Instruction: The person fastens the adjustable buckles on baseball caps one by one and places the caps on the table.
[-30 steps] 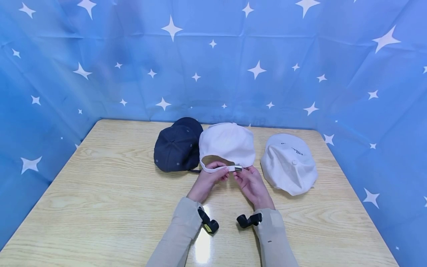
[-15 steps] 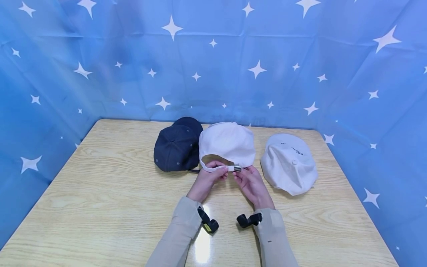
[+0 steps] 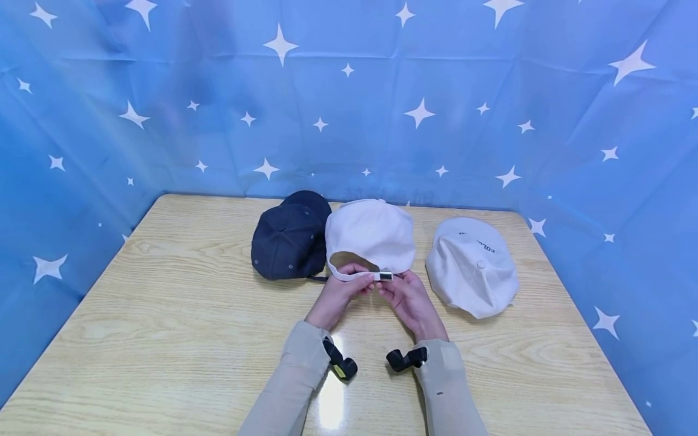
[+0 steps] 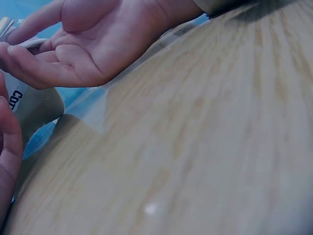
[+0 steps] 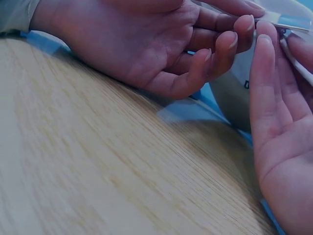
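Observation:
A white baseball cap (image 3: 371,236) sits in the middle with its back opening facing me. My left hand (image 3: 339,297) pinches the cap's white back strap (image 3: 349,278) between thumb and fingers. At the strap's right part is a shiny metal buckle (image 3: 385,276), also visible as a bright buckle (image 5: 293,22) in the right wrist view. My right hand (image 3: 410,300) pinches the strap right beside this buckle, its other fingers loosely curled. In the left wrist view the right hand (image 4: 98,44) shows palm side, with the left hand's fingers (image 4: 9,139) at the left edge.
A dark navy cap (image 3: 286,239) lies against the white cap's left side. Off to the right is a cream cap (image 3: 474,266) with dark lettering, its crown partly caved in. The wooden table (image 3: 163,339) ends at a blue star-patterned cloth (image 3: 218,91).
The buckle has shifted slightly left along the strap, and my right fingertips have moved left with it. The cap's right side has drawn in a little. My left hand holds its place.

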Motion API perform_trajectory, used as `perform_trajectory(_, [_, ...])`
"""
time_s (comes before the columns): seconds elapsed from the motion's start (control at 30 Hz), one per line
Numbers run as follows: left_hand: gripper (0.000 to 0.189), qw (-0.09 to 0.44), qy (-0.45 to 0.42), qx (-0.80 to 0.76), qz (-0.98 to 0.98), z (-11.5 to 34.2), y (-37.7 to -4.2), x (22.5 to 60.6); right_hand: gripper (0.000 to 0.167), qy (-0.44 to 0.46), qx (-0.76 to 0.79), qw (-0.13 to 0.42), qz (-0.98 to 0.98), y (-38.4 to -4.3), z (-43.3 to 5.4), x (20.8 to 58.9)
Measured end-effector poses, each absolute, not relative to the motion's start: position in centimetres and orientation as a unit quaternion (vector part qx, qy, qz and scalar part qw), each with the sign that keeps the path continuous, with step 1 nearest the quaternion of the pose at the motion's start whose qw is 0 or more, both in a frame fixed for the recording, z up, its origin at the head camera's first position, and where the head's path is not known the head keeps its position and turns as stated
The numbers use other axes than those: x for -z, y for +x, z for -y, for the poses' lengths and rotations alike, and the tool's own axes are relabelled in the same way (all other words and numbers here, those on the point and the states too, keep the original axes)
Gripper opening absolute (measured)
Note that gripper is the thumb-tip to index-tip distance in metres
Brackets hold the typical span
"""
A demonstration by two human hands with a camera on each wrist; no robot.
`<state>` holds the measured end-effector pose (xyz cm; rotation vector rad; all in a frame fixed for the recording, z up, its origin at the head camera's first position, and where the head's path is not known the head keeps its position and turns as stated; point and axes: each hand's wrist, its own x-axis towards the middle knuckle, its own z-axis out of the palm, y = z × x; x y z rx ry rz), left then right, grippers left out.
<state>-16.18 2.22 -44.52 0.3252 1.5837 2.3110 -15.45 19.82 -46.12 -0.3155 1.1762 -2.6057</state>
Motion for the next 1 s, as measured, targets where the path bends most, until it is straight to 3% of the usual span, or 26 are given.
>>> perform_trajectory(0.47, [0.01, 0.166, 0.109, -0.813, -0.548, -2.3, -17.0, 45.9, 0.019, -0.117, 0.888, 0.128, -0.426, -15.5, -19.7, 46.1])
perform_trajectory(1.0, [0.032, 0.146, 0.094, -0.829, -0.531, -2.7, -17.0, 46.2, 0.019, -0.105, 0.908, 0.112, -0.391, -15.5, -19.8, 46.0])
